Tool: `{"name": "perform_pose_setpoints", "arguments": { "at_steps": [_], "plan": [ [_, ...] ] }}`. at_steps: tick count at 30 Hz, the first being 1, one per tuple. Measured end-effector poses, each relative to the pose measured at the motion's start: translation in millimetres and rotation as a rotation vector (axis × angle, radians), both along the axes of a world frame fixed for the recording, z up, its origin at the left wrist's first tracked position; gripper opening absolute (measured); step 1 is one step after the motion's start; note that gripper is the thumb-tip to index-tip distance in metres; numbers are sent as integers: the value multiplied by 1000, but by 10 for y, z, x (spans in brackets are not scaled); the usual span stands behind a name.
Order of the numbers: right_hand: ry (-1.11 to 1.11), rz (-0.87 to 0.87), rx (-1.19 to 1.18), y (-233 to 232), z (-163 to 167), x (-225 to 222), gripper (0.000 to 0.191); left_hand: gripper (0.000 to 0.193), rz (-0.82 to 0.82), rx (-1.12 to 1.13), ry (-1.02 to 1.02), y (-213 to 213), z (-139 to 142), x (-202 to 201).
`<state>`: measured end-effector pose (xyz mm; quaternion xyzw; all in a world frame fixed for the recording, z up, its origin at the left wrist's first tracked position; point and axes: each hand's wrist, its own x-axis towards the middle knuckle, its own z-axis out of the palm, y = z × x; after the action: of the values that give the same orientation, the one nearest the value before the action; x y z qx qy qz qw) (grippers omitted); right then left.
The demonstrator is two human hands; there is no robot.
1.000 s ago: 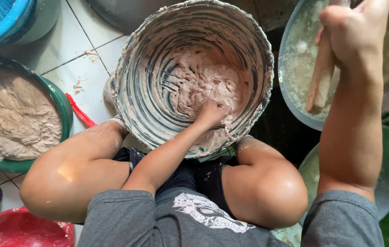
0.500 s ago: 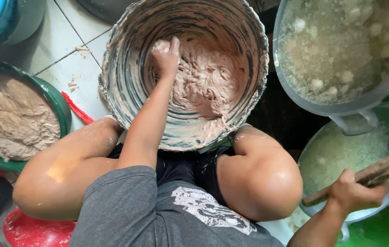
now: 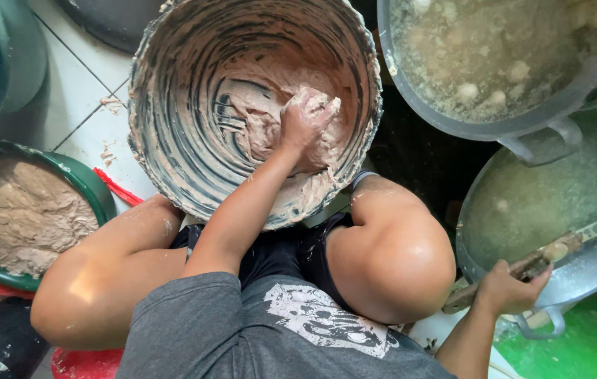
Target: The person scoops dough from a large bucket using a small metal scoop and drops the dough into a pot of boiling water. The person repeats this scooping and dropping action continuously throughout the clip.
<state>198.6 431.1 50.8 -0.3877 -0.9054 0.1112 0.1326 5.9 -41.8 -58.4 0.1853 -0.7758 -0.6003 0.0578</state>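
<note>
Two hands busy: left hand (image 3: 305,119) clutches paste (image 3: 256,112) in bowl (image 3: 165,140); right hand (image 3: 506,288) grips ladle (image 3: 544,256)

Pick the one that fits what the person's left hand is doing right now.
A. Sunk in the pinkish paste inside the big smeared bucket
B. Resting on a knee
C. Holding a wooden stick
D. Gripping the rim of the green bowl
A: the left hand is coated with and pressed into the pinkish paste inside the big smeared bucket, while the right hand holds the wooden stick.
</note>
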Motion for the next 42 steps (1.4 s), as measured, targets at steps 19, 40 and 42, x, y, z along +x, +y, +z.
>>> {"name": "perform_pose_setpoints", "arguments": {
  "at_steps": [19,40,42],
  "plan": [
    [-303,862,-815,-1513,960,-1751,24,31,-127,-27,228,438,1212,-35],
    [-67,1187,-511,-1877,393,-2783,28,52,-31,-406,-398,403,112,-134],
    [3,1272,-225,-1798,412,-2879,27,48,-79,-342,-414,420,108,-126]
  ]
}}
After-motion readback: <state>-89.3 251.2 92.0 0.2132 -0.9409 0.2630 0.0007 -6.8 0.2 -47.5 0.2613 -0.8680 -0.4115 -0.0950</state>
